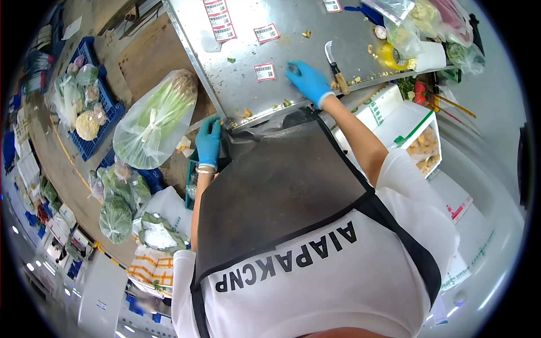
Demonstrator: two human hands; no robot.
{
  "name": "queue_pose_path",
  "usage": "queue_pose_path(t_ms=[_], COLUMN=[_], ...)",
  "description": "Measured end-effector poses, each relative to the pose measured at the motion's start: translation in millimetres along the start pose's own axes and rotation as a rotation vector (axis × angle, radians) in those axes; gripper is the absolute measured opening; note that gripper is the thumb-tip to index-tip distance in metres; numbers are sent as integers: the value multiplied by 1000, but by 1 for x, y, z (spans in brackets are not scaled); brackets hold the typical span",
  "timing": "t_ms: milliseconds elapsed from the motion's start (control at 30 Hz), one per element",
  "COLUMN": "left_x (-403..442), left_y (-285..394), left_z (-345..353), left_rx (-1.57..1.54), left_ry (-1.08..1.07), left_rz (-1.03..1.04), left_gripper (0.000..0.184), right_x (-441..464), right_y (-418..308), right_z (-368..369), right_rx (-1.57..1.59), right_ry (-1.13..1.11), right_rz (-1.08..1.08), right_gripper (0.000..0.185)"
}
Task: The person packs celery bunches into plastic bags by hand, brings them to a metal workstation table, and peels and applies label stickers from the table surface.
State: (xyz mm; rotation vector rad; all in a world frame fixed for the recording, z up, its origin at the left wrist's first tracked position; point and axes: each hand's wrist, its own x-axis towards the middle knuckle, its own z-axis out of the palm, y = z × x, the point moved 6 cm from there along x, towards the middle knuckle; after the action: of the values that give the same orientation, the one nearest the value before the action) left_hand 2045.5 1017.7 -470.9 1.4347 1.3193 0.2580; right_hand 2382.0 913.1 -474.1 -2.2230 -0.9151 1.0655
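Note:
My right hand (pixel 309 81), in a blue glove, is over the metal table with its fingers apart and nothing visible between them. Just right of it lies a curved knife (pixel 336 67) with a wooden handle, and to its left a printed label (pixel 264 71) lies flat. My left hand (pixel 208 143), also gloved in blue, is at the table's near left corner, beside the dark apron (pixel 282 186). Its fingers are slightly bent and hold nothing that shows.
More labels (pixel 266 32) and vegetable scraps lie on the metal table (pixel 242 90). Yellow tape (pixel 391 57) and bagged produce are at the right. A large bagged vegetable (pixel 155 121) lies at left, near a blue crate (pixel 107 121). An open white box (pixel 420 127) holds brownish produce.

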Motion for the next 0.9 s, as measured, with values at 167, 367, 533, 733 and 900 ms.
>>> queue_pose_path(t_ms=[167, 367, 533, 733, 900], left_x=[13, 17, 22, 21, 21], left_y=[40, 59, 77, 84, 82], left_z=[48, 75, 80, 75, 72], left_rx=[-161, -401, -622, -733, -767], left_ry=[-125, -207, -155, -37, -6], left_rz=[-90, -339, -381, -421, -427], left_gripper=[21, 21, 22, 22, 22], right_x=[68, 68, 43, 39, 39], right_y=[-35, -41, -84, -106, -101], right_z=[49, 67, 56, 55, 66], right_rx=[-509, 331, 762, 771, 729], right_ry=[-37, -233, -208, -144, -137], right_rz=[-170, 24, 112, 63, 2], right_gripper=[38, 34, 30, 30, 29])
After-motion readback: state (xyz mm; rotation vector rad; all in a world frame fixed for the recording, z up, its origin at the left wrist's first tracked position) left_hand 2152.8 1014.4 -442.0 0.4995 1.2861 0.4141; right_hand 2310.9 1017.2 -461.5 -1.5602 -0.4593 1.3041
